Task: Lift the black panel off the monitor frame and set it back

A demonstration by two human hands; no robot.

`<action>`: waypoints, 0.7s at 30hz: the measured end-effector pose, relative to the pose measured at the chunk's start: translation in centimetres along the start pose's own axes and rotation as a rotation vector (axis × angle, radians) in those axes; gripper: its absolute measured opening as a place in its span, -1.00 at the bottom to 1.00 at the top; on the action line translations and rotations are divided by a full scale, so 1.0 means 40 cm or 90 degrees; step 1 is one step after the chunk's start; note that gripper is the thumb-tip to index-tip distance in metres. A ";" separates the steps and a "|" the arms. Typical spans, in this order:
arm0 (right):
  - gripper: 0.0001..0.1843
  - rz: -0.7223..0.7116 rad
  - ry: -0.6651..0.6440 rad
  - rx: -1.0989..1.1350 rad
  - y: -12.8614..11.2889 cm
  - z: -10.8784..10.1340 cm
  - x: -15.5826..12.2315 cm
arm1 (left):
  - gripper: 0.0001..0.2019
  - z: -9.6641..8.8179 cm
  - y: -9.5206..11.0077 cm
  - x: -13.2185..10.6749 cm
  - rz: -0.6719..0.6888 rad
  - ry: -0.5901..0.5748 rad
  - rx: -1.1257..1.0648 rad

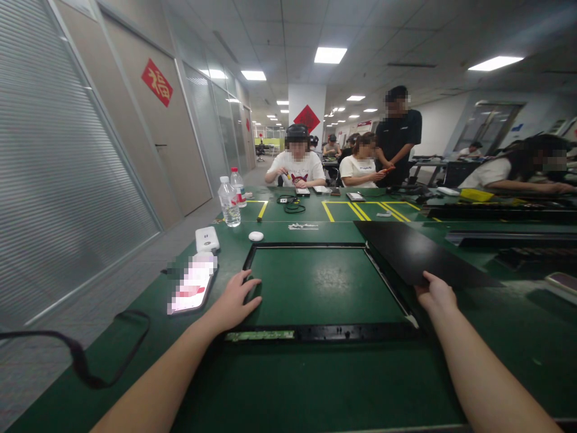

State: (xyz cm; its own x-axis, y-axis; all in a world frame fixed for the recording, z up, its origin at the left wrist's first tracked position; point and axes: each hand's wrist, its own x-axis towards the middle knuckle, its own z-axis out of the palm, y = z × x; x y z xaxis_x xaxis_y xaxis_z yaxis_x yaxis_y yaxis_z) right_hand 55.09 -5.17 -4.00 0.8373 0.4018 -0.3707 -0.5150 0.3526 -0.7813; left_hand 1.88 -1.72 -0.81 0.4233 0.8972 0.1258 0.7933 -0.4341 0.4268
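A thin black rectangular frame (333,332) lies flat on the green table, with a green circuit strip (259,335) along its near left edge. My left hand (237,297) rests at the frame's left side, fingers spread. To the right of the frame, my right hand (436,293) grips the near edge of a black flat panel (419,255), thumb on top and fingers underneath. The panel tilts beside the frame's right side. Pale bits stick out at the frame's right corners.
Left of the frame lie a lit phone (193,282), a white device (207,239) and a white oval case (256,236). Two bottles (229,204) stand farther back. Long black strips (505,239) and another phone (561,282) lie right. A black strap (85,367) hangs near left. People sit opposite.
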 end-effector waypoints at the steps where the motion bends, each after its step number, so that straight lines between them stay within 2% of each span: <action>1: -0.60 0.000 -0.008 -0.004 0.003 -0.002 0.007 | -0.47 0.000 -0.001 0.000 0.001 0.000 0.000; 8: -0.75 0.010 -0.044 -0.024 0.019 -0.008 0.039 | -0.49 0.005 -0.005 0.002 0.025 0.017 0.012; 21: -0.78 0.019 -0.052 -0.028 0.016 -0.005 0.027 | -0.46 -0.005 0.005 -0.001 0.012 -0.001 0.014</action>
State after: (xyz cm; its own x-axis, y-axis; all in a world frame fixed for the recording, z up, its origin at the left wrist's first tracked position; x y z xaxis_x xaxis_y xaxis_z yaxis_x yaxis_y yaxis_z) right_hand 55.71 -4.67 -5.02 0.8030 0.4803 -0.3527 -0.5292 0.3027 -0.7927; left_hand 1.94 -1.83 -0.56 0.4388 0.8888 0.1319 0.7949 -0.4524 0.4043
